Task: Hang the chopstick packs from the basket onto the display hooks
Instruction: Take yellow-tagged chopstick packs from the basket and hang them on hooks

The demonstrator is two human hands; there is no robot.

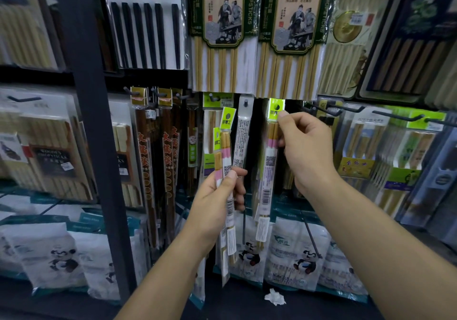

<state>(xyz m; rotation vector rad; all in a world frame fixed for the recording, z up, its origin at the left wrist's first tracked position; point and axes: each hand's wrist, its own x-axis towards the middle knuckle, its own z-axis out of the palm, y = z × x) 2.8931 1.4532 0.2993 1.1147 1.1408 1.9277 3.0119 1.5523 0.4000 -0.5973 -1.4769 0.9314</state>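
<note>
My right hand (303, 146) pinches the green header of a narrow chopstick pack (268, 161), which hangs upright with its hole at a display hook (277, 107) in the dark gap of the rack. My left hand (220, 193) grips two similar packs (225, 141) with pink bands and green tops, upright, a little lower and to the left. A white-backed pack (241, 141) hangs from the neighbouring hook just behind them. The basket is out of view.
Bare hooks (346, 109) stick out to the right of my right hand. Dark long chopstick packs (148, 159) hang at the left beside a black upright post (91, 122). Large bamboo sets (223, 30) hang above. Panda-printed bags (296, 253) line the bottom shelf.
</note>
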